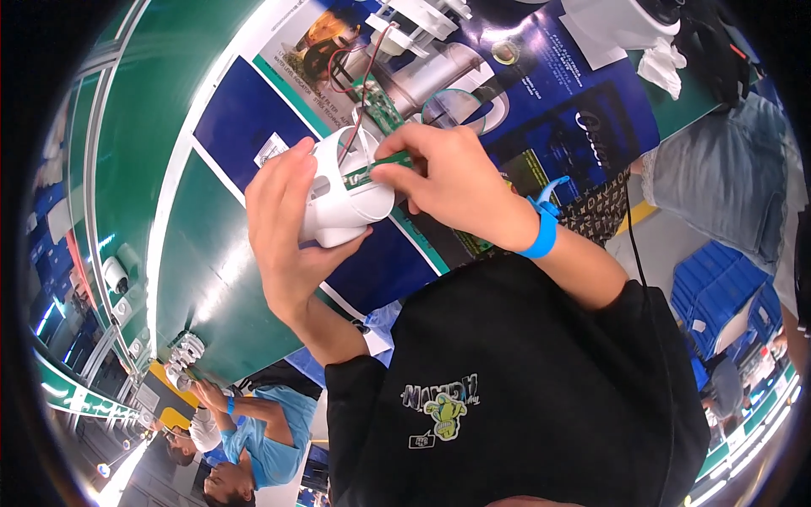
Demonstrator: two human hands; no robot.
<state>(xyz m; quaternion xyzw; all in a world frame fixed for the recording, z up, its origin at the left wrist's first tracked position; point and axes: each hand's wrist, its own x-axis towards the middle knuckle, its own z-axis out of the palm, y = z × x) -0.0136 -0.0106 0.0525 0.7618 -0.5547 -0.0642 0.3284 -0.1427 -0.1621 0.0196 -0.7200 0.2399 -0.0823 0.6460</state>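
My left hand [283, 220] wraps round a white rounded plastic housing [334, 221], thumb beneath it and fingers along its far left side. The housing is tilted, with its open end up. Between thumb and forefinger my right hand [439, 169] pinches a narrow green circuit board [391, 160], part of which lies inside the housing's opening. Thin red and dark wires [365, 89] run from the opening up toward a white plastic part [414, 29]. Another green circuit board [380, 106] lies just beyond my right hand, beside a clear round disc [452, 110].
A printed blue poster [541, 93] covers part of the green table [190, 270]. Crumpled white tissue [663, 68] and a white device [629, 25] sit at the far right. A person in light blue [266, 439] works at the lower left, near white parts [186, 351]. Blue stacked chairs or bins [718, 291] stand right.
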